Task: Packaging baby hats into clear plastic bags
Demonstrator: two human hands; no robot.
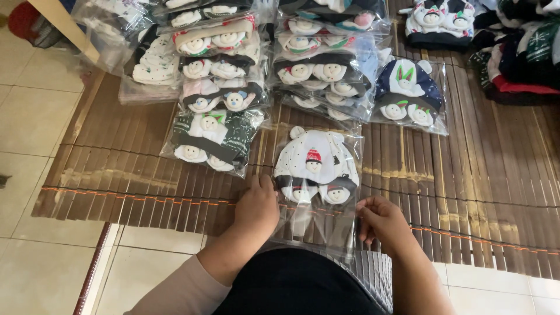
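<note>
A clear plastic bag (344, 146) lies flat on the brown slatted mat (134, 169) in front of me. Inside it is a white baby hat set (316, 166) with small round doll faces and a red-capped figure. My left hand (256, 210) presses the bag's lower left edge with its fingertips. At the lower right edge, my right hand (382, 221) pinches the open end of the plastic. Both hands are on the bag's near part, below the hat set.
Several more bagged hat sets are stacked beyond it: a dark green one (213, 137), a navy one (408, 93), and piles (321, 70) further back. Unbagged dark clothes (519, 52) lie at the top right. Pale floor tiles (35, 122) surround the mat.
</note>
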